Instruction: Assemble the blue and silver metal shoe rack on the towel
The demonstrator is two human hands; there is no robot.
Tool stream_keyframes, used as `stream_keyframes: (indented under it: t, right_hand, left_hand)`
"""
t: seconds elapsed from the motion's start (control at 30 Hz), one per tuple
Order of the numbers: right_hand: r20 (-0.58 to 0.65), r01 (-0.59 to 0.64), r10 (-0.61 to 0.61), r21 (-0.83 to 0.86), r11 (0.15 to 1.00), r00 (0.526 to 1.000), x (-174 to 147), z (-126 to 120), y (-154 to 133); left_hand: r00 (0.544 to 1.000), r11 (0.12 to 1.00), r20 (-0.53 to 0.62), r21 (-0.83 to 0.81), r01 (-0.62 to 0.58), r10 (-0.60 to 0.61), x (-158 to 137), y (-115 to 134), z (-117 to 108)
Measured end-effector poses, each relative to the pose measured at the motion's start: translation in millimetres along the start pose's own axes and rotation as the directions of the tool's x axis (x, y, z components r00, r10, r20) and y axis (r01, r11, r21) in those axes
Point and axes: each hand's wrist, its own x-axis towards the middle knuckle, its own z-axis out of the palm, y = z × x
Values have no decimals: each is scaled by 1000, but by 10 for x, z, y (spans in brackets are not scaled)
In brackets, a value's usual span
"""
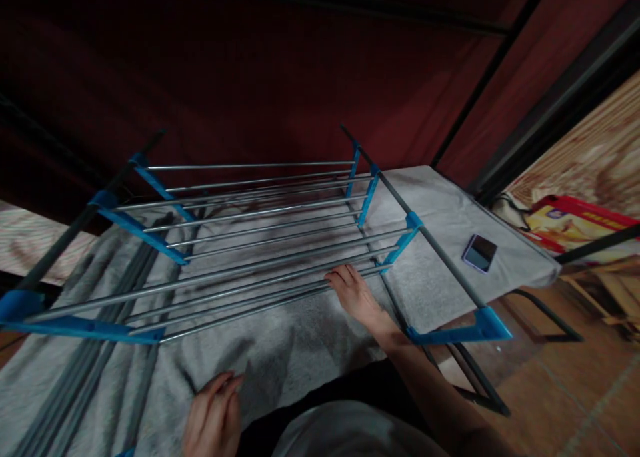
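Two hands work at a drying rack (265, 214) on a soft grey cloth (420, 280).
The rack stands in front of the person, with thin metal bars between blue plastic parts (143, 234). The right hand (356, 300) has its bent fingers on the near bars, close to their right end; I cannot tell how tightly it holds them. The left hand (214, 414) is lower down, apart from the bars, its fingers curled in; I cannot tell if it holds something small. Long grey poles (85, 377) lie on the left side. A phone (480, 253) lies on the cloth, right of the rack.
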Motion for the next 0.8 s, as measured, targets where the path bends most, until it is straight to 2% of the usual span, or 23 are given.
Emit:
stream_keyframes:
  t: [0.07,0.17,0.3,0.43,0.53,0.67,0.73,0.8]
  right_hand:
    - [-2,5,-5,-11,1000,1000,5,7,0]
    - [-9,-7,6,-29,1000,1000,9,23,-7]
    - [-4,-1,1,-37,999,1000,-8,35,4]
    - [66,27,-26,-25,999,998,-71,48,49]
    - [111,39,-37,-17,999,993,-120,91,50]
    - [154,48,-52,26,998,987,-137,195,-39]
    - [176,69,-75,36,997,982,-139,243,-76]
    - [204,91,-99,44,995,974,-153,273,-65]
  left_hand:
    - [990,988,22,70,-140,139,371,68,225]
    - [952,946,91,118,-303,294,903,259,550]
    - [917,907,199,181,-380,345,1289,394,894]
    - [909,900,280,220,-375,310,1359,219,997]
    - [906,906,346,253,-340,244,1320,72,929]
    - [881,922,441,243,-302,173,1227,74,842]
    - [878,931,453,232,-281,152,1180,87,831]
    - [897,940,425,240,-244,125,1131,31,807]
